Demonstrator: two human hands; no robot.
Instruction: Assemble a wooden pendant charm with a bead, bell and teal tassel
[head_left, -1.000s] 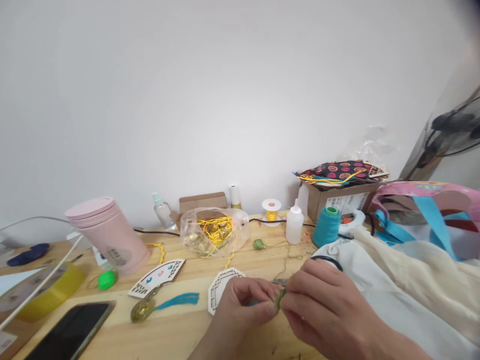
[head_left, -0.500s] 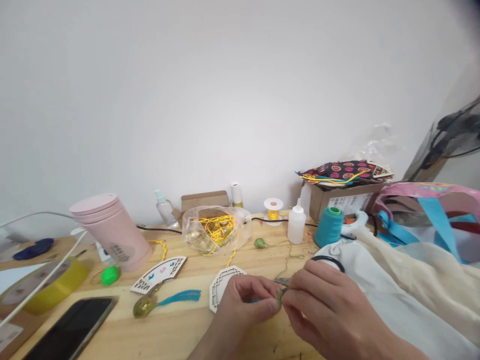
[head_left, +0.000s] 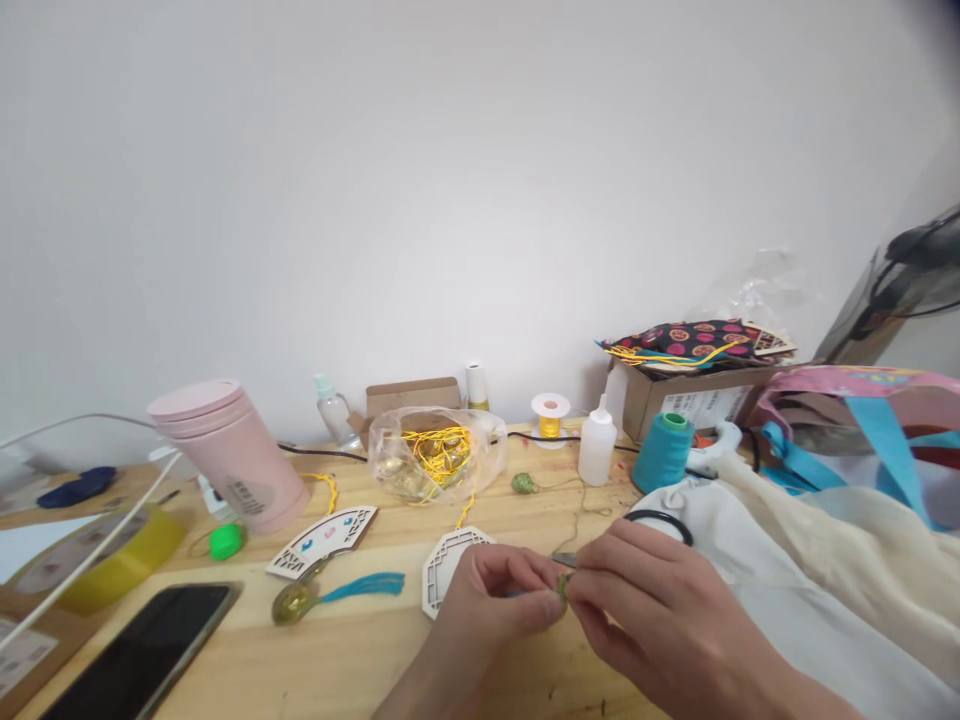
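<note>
Moved: the tabletop things sit slightly further right and higher in view than a second ago, while the left hand and right hand stay together near the table's front edge.
Grip: both hands are clenched in a fingertip pinch on the green knot; the fingers hide most of it.
Green knot: held in the air between the hands, above the wooden octagon.
Hidden: a metal tip shows above the knot, but its tool is hidden, and I cannot tell which hand holds it. A blue strand disappears between the left fingers.
Near the hands: a green bead lies on the table, with thin thread trailing from it. The octagon lies just behind the left hand.
Right side: white cloth lies beside the right hand, with a teal spool behind it.
Left side: a teal tassel lies beside a wooden fan.
</note>
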